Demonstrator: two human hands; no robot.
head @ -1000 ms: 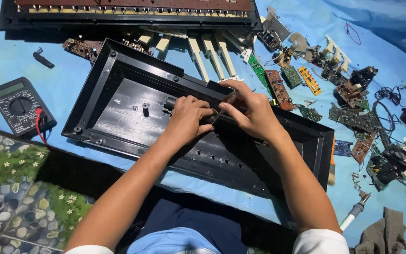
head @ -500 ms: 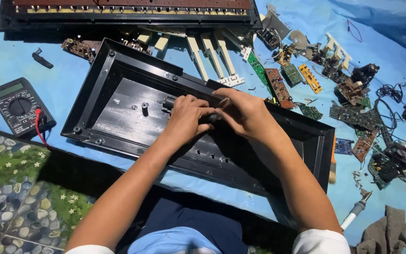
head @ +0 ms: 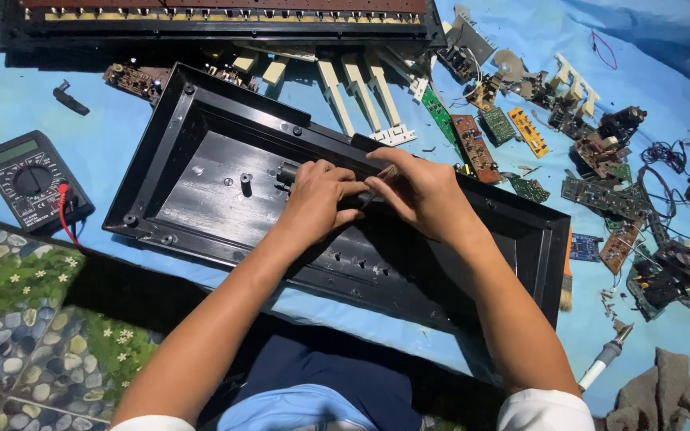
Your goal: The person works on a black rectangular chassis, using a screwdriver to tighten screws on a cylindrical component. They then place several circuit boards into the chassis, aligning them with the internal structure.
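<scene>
A long black plastic case shell (head: 201,183) lies open side up on a blue sheet. My left hand (head: 317,195) rests inside it, fingers curled by a small black cylindrical post (head: 285,172). Touching it on the right, my right hand (head: 421,191) pinches a thin tool (head: 375,190) whose tip points down into the shell. What the fingers cover underneath is hidden.
A multimeter (head: 29,179) with a red lead lies at the left. A keyboard body (head: 217,16) and loose white keys (head: 361,92) lie behind the shell. Several circuit boards (head: 473,148) and wires are scattered at the right; a soldering iron (head: 604,359) and grey rag (head: 656,395) lie near the front.
Both hands stay together over the shell's middle. The right hand has shifted slightly lower and nearer to the left hand; the shell has not moved.
</scene>
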